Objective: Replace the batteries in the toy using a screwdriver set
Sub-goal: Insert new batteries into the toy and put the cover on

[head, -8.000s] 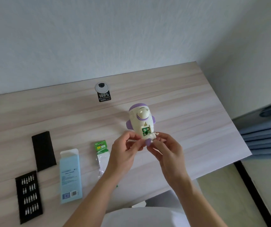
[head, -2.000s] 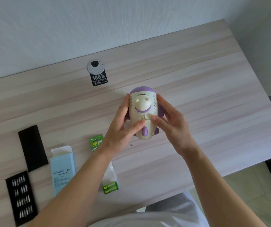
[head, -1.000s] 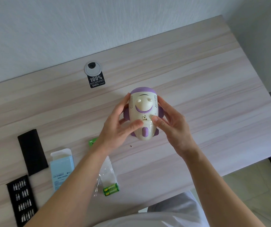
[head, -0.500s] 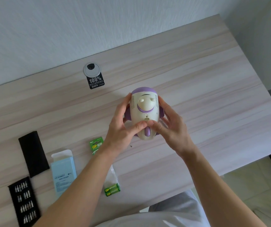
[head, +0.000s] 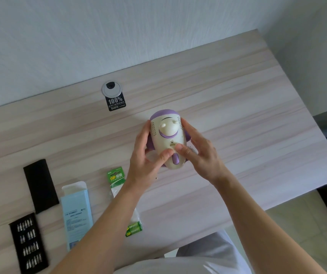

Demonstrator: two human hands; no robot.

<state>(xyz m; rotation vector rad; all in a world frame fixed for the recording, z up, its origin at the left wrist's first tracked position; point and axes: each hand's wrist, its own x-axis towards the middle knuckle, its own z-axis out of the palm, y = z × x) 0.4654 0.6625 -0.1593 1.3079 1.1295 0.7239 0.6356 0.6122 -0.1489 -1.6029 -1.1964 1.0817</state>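
Note:
A cream and purple toy (head: 167, 133) is held above the middle of the wooden desk (head: 247, 119), its underside with the battery cover facing me. My left hand (head: 148, 161) grips its left side and my right hand (head: 198, 155) grips its right side. Both thumbs press on the cover just below a small screw hole. A tiny screw (head: 156, 177) lies on the desk below my left hand. A green battery pack (head: 117, 176) lies to the left, with two loose green batteries (head: 134, 229) nearer me. The black tray of screwdriver bits (head: 29, 243) sits at the lower left.
A black case lid (head: 40, 184) and a light blue box (head: 76, 212) lie left of the batteries. A round cable grommet (head: 111, 88) with a black label sits near the back wall. The desk's right edge drops to the floor.
Eight seconds ago the battery compartment stood open with batteries showing. Now the cover lies over it and both thumbs have closed in on the cover.

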